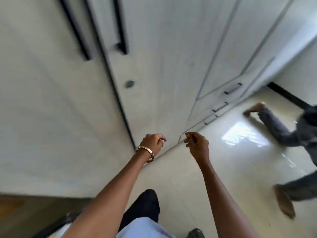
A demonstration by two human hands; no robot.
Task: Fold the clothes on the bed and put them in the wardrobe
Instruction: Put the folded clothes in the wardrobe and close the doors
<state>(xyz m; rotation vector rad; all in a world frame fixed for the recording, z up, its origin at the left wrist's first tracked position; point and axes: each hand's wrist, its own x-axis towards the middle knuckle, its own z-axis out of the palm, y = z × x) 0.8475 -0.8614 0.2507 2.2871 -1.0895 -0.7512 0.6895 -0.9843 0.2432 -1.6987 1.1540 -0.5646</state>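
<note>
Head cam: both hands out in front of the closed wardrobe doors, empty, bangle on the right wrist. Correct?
Not quite. The head view shows the bangle on the left wrist, not the right. The rest holds: left hand and right hand are out in front of the closed wardrobe doors, holding nothing.

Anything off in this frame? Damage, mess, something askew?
No damage or spill. The wardrobe doors look shut. Oddities: both the left hand and right hand hold no clothes, and a second person crosses the floor at right.
</note>
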